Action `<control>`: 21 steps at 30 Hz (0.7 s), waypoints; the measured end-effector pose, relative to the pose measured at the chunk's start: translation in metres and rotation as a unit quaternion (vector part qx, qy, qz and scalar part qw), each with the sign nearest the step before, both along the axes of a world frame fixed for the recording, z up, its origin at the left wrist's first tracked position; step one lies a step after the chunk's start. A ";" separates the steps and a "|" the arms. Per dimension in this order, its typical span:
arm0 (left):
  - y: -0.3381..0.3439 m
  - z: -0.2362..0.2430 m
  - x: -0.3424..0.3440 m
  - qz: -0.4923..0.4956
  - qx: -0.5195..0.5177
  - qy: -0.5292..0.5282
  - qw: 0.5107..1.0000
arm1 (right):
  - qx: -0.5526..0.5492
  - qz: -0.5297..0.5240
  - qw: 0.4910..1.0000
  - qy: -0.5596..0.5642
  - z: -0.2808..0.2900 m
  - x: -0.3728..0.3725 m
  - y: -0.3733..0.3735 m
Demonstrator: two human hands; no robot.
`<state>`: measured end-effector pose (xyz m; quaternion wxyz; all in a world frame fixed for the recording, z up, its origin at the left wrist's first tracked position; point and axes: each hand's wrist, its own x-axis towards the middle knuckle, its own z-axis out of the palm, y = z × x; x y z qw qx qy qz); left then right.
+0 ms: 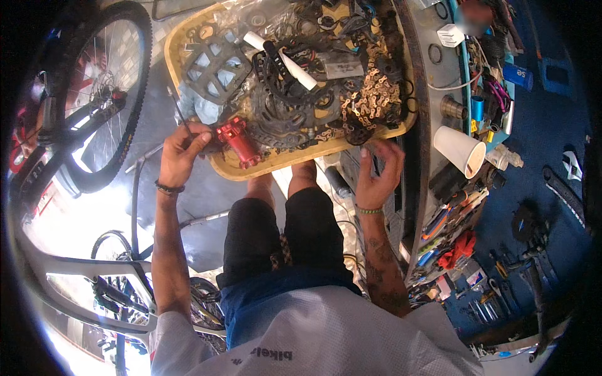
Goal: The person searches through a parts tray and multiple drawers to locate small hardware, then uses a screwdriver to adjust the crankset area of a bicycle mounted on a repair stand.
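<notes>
A yellow tray full of bicycle parts lies in front of me. At its near left corner, my left hand pinches a thin dark rod that points up and away; its exact kind is unclear. Just right of these fingers, a red hub-like cylinder leans in the tray. My right hand is by the near right rim with fingers bent and thumb apart, and no object shows in it. Closest to its fingertips is a dark round part, below a heap of copper-coloured chain.
The tray also bears a black flat pedal, white tubes and dark chainrings. On the right, a bench holds a white cup and many tools. A bicycle wheel and a pale frame stand to the left.
</notes>
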<state>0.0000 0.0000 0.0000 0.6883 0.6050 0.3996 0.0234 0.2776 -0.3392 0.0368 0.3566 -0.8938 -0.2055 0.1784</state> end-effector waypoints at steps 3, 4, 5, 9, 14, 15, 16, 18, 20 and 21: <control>0.002 -0.001 0.001 0.010 0.014 -0.005 1.000 | -0.064 0.077 0.969 -0.227 0.014 0.020 0.049; 0.001 -0.003 0.001 0.012 0.013 -0.010 1.000 | -0.086 0.057 0.966 -0.237 0.013 0.025 0.059; 0.000 -0.004 0.002 0.014 0.013 -0.016 1.000 | -0.108 0.038 0.962 -0.248 0.009 0.029 0.065; -0.002 0.004 0.005 0.016 0.013 -0.007 1.000 | -0.209 0.024 0.944 -0.253 -0.009 0.037 0.070; -0.006 0.005 0.002 0.033 0.026 -0.015 0.999 | -0.153 0.036 0.953 -0.259 -0.011 0.038 0.077; -0.007 0.007 0.003 0.036 0.024 -0.019 0.999 | -0.138 0.036 0.957 -0.252 -0.009 0.038 0.077; -0.007 0.010 0.005 0.038 0.022 -0.022 0.999 | -0.129 0.041 0.959 -0.248 -0.009 0.037 0.077; -0.006 0.012 0.005 0.039 0.014 -0.019 0.999 | -0.110 0.049 0.963 -0.240 -0.010 0.031 0.078; -0.005 0.012 0.003 0.036 0.000 -0.006 0.999 | -0.112 0.049 0.970 -0.212 -0.007 0.024 0.081; -0.006 0.012 0.003 0.043 0.000 -0.004 0.999 | -0.113 0.049 0.973 -0.197 -0.005 0.020 0.082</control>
